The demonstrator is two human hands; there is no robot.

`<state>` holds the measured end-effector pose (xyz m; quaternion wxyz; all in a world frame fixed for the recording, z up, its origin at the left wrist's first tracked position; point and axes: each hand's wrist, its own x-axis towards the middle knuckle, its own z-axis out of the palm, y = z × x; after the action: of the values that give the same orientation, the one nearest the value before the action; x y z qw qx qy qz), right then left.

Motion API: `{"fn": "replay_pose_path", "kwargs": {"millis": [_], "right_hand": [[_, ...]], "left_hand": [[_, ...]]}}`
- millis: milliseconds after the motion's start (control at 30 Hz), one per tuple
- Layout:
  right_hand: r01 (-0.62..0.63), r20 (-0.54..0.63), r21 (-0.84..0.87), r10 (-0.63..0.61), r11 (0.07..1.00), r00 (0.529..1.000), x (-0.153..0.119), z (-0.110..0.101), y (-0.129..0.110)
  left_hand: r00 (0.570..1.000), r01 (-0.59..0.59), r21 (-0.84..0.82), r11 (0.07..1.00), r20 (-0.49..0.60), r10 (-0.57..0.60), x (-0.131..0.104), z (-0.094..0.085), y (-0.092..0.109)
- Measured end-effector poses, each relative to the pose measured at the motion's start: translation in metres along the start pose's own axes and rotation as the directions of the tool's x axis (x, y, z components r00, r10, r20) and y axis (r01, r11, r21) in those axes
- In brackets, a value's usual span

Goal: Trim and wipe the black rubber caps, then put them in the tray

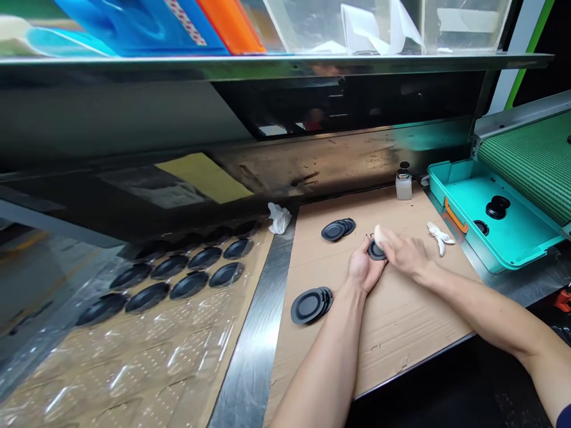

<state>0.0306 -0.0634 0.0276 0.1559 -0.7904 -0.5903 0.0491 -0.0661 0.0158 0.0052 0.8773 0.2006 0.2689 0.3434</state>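
My left hand (pixel 363 267) grips a round black disc (pixel 377 249) above the cardboard sheet (pixel 414 303). Over the disc's right side, my right hand (pixel 405 254) is closed on a small white wad (pixel 379 235), its fingers slightly blurred; whether the wad is cloth or paper I cannot tell. Beyond the hands lies an overlapping pile of black discs (pixel 334 230). Another such stack (pixel 308 305) rests left of my left forearm.
A clear plastic tray (pixel 147 356) at left holds several black discs in its rows. At right stands a turquoise bin (pixel 526 252) with black parts, beside a green conveyor belt (pixel 535 154). A pump bottle (pixel 404 184) and crumpled white wipes (pixel 441 238) lie near. A metal shelf (pixel 267 68) crosses above.
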Motion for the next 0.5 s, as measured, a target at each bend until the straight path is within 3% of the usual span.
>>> {"fn": "replay_pose_path", "kwargs": {"millis": [167,333,500], "right_hand": [[0.042,-0.003,0.030,-0.042,0.999,0.999,-0.001,0.002,0.002],[-0.151,-0.099,0.102,0.162,0.983,0.982,0.010,-0.008,0.023],[-0.154,-0.209,0.258,0.211,0.954,0.955,0.017,-0.007,0.049]], "left_hand": [[1.000,0.006,0.015,1.000,-0.016,-0.006,0.000,0.000,-0.001],[1.000,0.001,-0.001,1.000,-0.010,-0.001,-0.005,0.002,0.001],[0.998,0.001,-0.057,0.998,0.063,0.003,-0.012,-0.001,0.009]]}}
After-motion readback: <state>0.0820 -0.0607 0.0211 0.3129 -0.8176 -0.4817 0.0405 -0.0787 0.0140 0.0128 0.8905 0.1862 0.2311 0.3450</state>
